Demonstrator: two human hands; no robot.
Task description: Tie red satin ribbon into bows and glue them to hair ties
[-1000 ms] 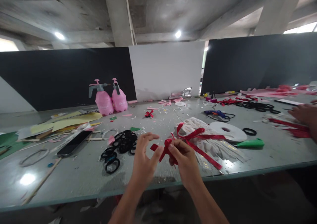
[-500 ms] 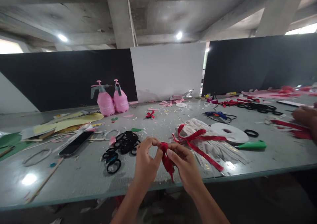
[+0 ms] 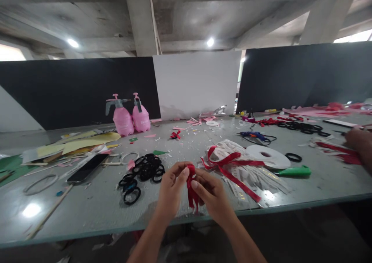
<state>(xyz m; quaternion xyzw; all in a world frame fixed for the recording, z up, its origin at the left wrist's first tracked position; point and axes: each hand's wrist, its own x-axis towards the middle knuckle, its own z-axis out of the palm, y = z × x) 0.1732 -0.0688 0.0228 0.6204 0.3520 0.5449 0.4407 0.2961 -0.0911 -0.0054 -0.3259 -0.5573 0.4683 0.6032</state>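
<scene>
Near the table's front edge, a red ribbon (image 3: 192, 195) is pinched between my two hands, its loose tails hanging down. My left hand (image 3: 172, 187) grips its upper left part with thumb and fingers. From the other side, my right hand (image 3: 211, 189) is closed on the same ribbon, a little lower. Left of my hands lies a pile of black hair ties (image 3: 147, 169). To the right, longer red ribbons (image 3: 242, 183) rest across a bundle of white printed ribbon strips (image 3: 263, 181).
A white ribbon roll (image 3: 274, 158), a green-handled tool (image 3: 296, 171) and a blue glue gun (image 3: 254, 135) lie to the right. Two pink spray bottles (image 3: 123, 120) stand at the back. A phone (image 3: 88, 169) lies left. Another person's hand (image 3: 359, 141) is at far right.
The held ribbon has turned between my fingers, and its tails now hang straighter. My left thumb has moved up onto its face. The other person's hand has shifted slightly.
</scene>
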